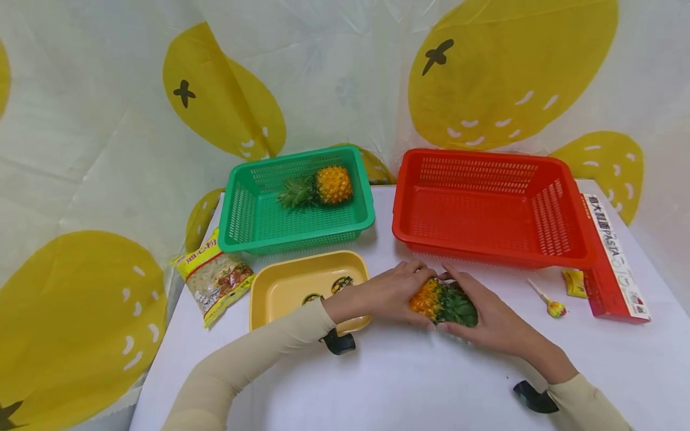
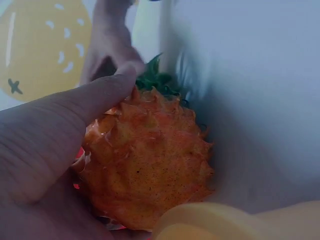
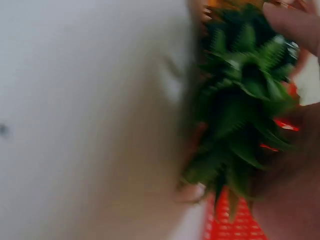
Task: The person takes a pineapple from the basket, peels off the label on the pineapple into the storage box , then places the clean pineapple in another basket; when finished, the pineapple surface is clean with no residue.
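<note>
Both hands, the left hand (image 1: 389,292) and right hand (image 1: 487,314), curl their fingers around a pineapple (image 1: 442,302) on the worktop (image 1: 431,383) before the red basket (image 1: 560,251), while another pineapple (image 1: 323,187) already lies in the green basket (image 1: 239,215).

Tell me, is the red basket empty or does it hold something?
Empty: the red basket shows only bare mesh floor inside.

The left hand (image 1: 390,293) and right hand (image 1: 485,317) cover much of the toy pineapple (image 1: 442,304) between them; only its top shows. In the right wrist view the leaves (image 3: 245,100) are blurred and the bench (image 3: 90,120) is a pale smear. The left forearm hides part of the yellow tray (image 1: 286,287) beside the left hand.
</note>
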{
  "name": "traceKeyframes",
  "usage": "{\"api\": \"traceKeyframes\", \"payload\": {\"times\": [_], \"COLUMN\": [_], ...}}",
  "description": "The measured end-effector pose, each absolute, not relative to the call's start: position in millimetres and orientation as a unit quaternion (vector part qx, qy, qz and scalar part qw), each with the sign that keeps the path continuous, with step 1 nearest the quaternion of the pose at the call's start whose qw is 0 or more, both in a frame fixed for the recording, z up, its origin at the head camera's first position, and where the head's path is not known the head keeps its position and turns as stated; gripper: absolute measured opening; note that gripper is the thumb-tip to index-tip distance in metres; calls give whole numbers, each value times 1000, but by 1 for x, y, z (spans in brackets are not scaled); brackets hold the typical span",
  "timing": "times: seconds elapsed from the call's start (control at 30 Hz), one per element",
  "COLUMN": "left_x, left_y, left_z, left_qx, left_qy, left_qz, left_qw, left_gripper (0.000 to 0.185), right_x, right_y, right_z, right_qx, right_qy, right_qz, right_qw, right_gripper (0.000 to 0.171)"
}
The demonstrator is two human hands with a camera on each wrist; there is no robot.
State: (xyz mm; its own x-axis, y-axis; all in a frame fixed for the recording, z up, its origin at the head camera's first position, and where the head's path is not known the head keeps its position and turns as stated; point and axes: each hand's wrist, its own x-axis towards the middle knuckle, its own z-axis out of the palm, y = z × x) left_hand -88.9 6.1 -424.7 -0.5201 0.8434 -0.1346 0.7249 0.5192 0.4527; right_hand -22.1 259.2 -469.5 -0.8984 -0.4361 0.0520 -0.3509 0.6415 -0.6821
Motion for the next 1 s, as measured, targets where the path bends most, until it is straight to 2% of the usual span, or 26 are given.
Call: {"api": "traceKeyframes", "payload": {"times": [0.13,0.27,0.57,0.63,0.73,0.87,1.0], "left_x": [-88,-86,-83,-82,-83,-83,-83], "left_y": [8,9,10,10,10,10,9], "left_z": [-425,-423,-426,-427,-427,-428,-431], "left_qx": [446,442,448,448,449,450,450], "left_qy": [862,865,873,873,872,872,873], "left_qz": [160,155,133,132,131,130,128], "left_qw": [181,182,143,142,144,141,138], "left_gripper": [94,93,97,97,97,96,96], "right_x": [-21,-20,-30,-35,-42,-46,-50], "right_y": [267,271,296,308,328,349,362], "right_z": [-455,-441,-400,-393,-387,-386,-392], "right_qx": [-217,-226,-233,-203,-127,-27,28], "right_qy": [904,906,896,898,909,927,938], "right_qz": [-361,-352,-365,-371,-375,-356,-330], "right_qw": [78,64,-94,-122,-133,-118,-102], "right_gripper": [108,104,103,103,100,100,99]}}
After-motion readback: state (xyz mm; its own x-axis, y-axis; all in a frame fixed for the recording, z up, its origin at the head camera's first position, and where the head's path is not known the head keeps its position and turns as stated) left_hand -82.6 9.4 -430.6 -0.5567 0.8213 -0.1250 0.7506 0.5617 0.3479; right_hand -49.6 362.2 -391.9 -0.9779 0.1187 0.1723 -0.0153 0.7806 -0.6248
